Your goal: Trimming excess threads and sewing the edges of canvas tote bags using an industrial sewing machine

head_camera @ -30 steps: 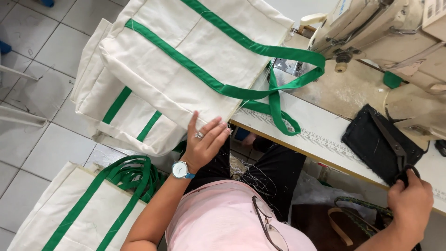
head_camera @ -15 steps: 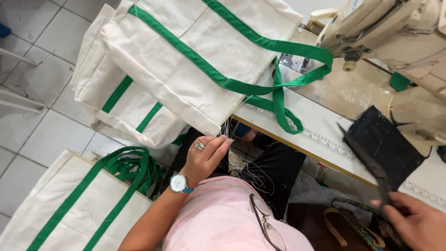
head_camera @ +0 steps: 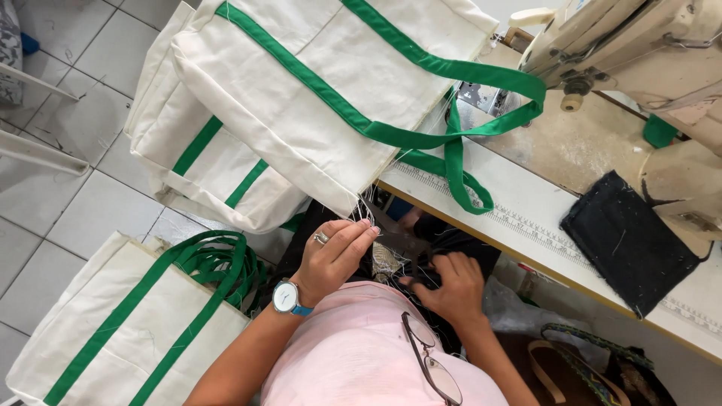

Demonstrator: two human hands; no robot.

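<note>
A cream canvas tote bag with green webbing straps [head_camera: 316,98] hangs off the edge of a pale sewing table [head_camera: 526,218], its frayed lower corner trailing loose white threads [head_camera: 366,210] just above the worker's lap. The left hand [head_camera: 335,256], wearing a ring and a blue-strapped watch, pinches those threads between closed fingertips. The right hand [head_camera: 450,284] is wrapped around dark scissors [head_camera: 402,244], blades pointing up toward the corner. The blades sit close to both the seam and the left fingertips, so a slip could likely nick the canvas or a finger, and the overhanging bag could slide off the table. Whether the blades are open cannot be told; they blur into dark clothing. The cream sewing machine [head_camera: 624,45] is cut off at the frame's edge.
</note>
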